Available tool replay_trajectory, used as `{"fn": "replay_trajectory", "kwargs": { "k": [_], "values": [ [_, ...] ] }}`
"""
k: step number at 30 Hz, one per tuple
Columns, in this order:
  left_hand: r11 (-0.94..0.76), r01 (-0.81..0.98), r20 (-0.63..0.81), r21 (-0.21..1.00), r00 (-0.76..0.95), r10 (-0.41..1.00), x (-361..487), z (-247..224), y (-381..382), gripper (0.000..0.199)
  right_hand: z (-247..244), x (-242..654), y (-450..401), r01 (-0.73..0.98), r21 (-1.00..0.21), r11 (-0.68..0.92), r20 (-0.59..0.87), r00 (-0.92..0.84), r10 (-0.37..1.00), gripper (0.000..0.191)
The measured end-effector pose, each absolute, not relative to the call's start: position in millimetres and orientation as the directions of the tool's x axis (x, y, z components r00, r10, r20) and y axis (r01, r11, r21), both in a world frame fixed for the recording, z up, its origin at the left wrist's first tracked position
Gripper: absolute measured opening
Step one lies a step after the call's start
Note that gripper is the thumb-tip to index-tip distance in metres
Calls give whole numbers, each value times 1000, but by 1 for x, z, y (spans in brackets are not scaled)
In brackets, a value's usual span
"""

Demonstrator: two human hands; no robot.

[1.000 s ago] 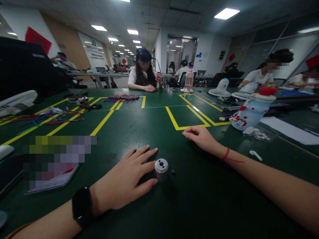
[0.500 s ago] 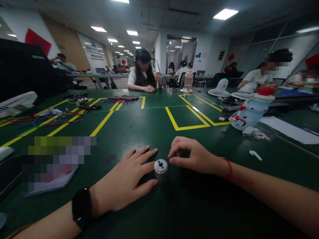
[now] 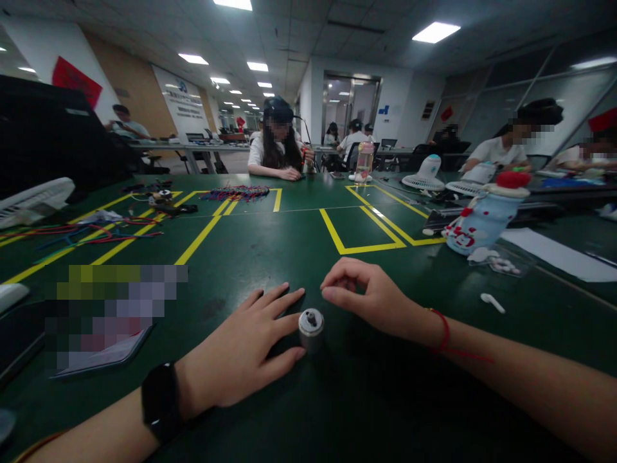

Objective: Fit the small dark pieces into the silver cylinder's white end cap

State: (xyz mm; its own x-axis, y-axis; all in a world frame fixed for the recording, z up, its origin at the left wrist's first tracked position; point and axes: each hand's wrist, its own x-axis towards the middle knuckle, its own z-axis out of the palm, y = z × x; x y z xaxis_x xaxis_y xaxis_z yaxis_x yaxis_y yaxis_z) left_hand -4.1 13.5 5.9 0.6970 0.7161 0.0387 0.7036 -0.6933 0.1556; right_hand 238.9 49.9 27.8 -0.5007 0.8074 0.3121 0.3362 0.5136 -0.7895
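Observation:
A small silver metal cylinder (image 3: pixel 311 339) stands upright on the green table. On its round top sits a small dark piece (image 3: pixel 312 316) near the central hole. My left hand (image 3: pixel 245 347) lies with its fingers spread, palm down. Its index finger and thumb reach the cylinder's left side; whether they press on it I cannot tell. Just above and right of the cylinder, my right hand (image 3: pixel 369 292) hovers with its fingers curled. Its thumb and index tips are close together, and no object shows between them.
Yellow tape outlines (image 3: pixel 371 249) mark the table. To the right are a blue bottle (image 3: pixel 482 218), a small plastic bag (image 3: pixel 506 262) and a white earbud (image 3: pixel 492 302). Coloured wires (image 3: pixel 96 228) lie at left, beyond a blurred-out flat item (image 3: pixel 106 347). A person (image 3: pixel 277 148) sits opposite.
My right hand has shifted slightly up and left, and the dark bit at its fingertips no longer shows there. A dark piece now sits on the cylinder's top. My left hand stays put.

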Motion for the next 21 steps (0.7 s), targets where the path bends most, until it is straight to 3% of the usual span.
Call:
{"fn": "replay_trajectory", "kwargs": {
  "k": [7,21],
  "values": [
    [-676,710,25,199,685,728,-7,7,17,49,1,256,87,320,-913,254,165,-282,945,22],
    [-663,698,53,270,677,734,-8,8,20,47,-1,257,87,285,-927,242,152,-305,940,22]
  ]
}}
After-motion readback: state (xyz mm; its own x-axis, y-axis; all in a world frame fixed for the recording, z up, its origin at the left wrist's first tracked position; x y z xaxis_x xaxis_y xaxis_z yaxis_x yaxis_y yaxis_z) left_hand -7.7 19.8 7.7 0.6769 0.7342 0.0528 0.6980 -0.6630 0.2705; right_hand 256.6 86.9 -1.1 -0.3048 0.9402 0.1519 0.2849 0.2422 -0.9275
